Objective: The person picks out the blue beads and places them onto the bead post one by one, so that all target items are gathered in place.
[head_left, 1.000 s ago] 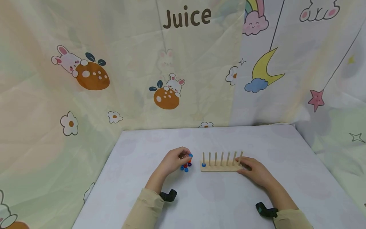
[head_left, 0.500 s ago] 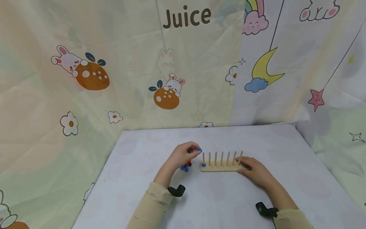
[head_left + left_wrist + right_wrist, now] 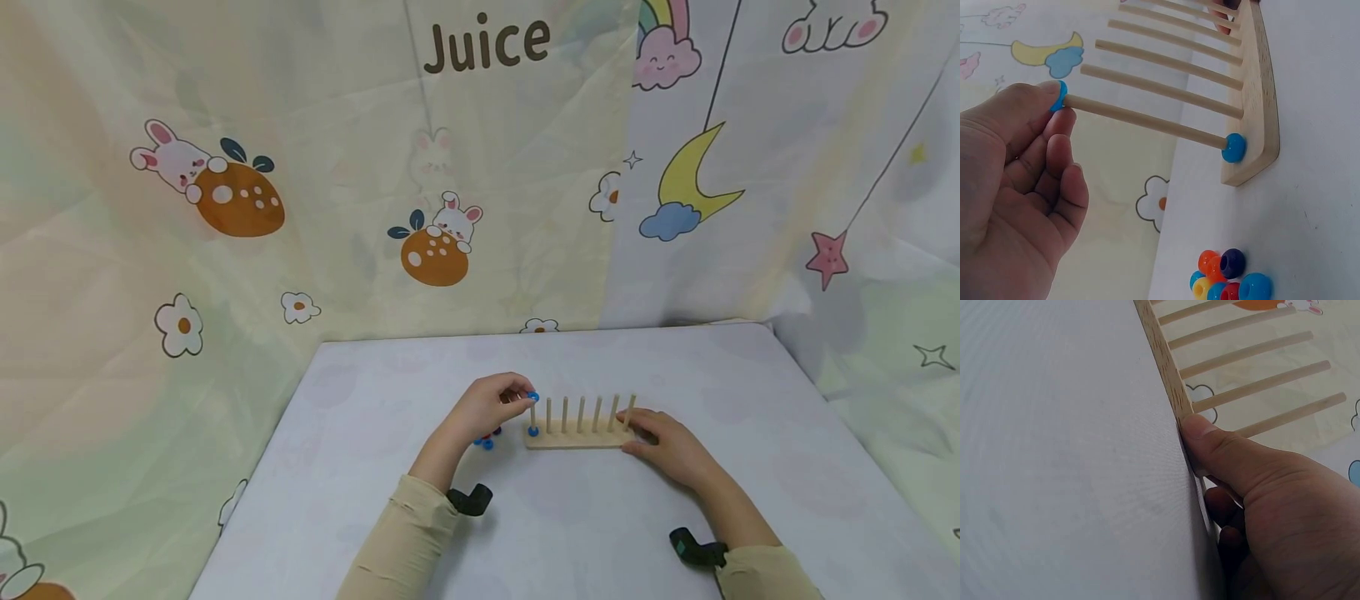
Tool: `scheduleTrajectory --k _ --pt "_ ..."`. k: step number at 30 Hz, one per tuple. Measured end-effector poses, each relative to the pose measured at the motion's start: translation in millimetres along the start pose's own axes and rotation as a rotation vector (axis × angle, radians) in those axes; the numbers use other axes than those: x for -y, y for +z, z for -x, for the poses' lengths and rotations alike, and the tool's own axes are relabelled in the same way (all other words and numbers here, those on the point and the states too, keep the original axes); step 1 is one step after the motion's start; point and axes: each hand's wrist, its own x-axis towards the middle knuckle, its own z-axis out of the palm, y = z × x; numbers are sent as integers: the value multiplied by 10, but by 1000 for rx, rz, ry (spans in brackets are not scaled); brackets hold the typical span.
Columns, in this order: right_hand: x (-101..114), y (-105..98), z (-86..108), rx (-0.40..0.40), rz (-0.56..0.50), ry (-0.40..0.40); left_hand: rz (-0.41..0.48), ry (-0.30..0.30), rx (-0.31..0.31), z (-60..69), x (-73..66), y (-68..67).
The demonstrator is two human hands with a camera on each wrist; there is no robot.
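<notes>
Head view: the left hand (image 3: 495,402) pinches one blue bead (image 3: 533,397) at the tip of the leftmost of seven pegs (image 3: 581,413); a second blue bead (image 3: 533,432) sits at its base. The right hand (image 3: 670,448) grips the wooden board's (image 3: 573,443) end. Left wrist view: eight loose beads (image 3: 1233,263), three blue, two orange, one each yellow, red, navy. Right wrist view: one thumb (image 3: 1204,434) presses the board's edge.

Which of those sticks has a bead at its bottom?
The leftmost stick, farthest from the right hand: a blue bead sits at its foot, while the other sticks show none.
</notes>
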Motion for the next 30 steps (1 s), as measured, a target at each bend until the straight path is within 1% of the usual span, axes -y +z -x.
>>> scheduleTrajectory --k 7,12,18,22,27,30 --pt "19 -6 2 7 -3 15 7 -29 12 26 -1 8" --pt "27 -8 4 -1 -5 11 17 -44 24 35 34 46" --pt "29 -19 -3 -3 -7 14 40 -79 51 30 132 115" --pt "30 -24 -4 0 3 14 40 -105 68 24 217 186" --pt "35 -22 1 0 13 4 38 -117 83 21 285 262" --pt "39 -19 8 -1 9 2 16 -117 99 16 305 296"
